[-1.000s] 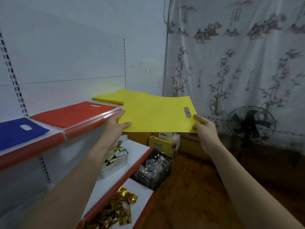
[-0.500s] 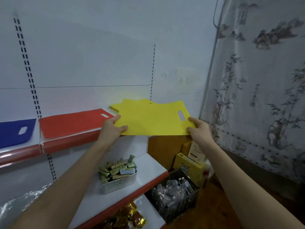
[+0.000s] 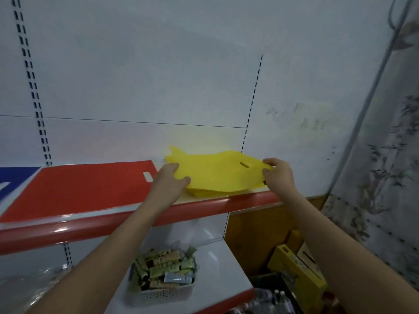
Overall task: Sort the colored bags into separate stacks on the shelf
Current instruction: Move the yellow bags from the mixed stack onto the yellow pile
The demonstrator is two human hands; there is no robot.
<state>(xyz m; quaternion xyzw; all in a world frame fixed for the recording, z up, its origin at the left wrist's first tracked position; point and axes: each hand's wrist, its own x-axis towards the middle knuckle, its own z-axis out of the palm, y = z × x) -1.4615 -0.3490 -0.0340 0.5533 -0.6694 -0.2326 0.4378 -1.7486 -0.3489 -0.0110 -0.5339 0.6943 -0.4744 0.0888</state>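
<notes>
While I watched the head feed, nearest me sat a white basket (image 3: 158, 288) of snack packets on the lower shelf (image 3: 217, 264), with a yellow box (image 3: 297, 270) off to its right. Above that ran the red lip of the top shelf (image 3: 113, 225).

Both hands were up at that shelf on one yellow bag (image 3: 217, 173). Left hand (image 3: 169, 181) gripped its left edge, thumb on top, fingers curled beneath. Right hand (image 3: 275, 175) pinched the right edge just past the handle slot, fingers curled round it. Neither hand was clearly nearer; the bag spanned between them.

Key relation: the bag's long axis ran left-right along the shelf, and it lay directly over the yellow stack (image 3: 210, 192), sagging onto it in the middle. My read: the next move was just lower and let go, edges squared to the stack.

Further left, the red bag (image 3: 90, 189) lay flat just beside the yellow pile, then the blue bag (image 3: 13, 180) at frame edge. Behind was the white back panel (image 3: 158, 87).
</notes>
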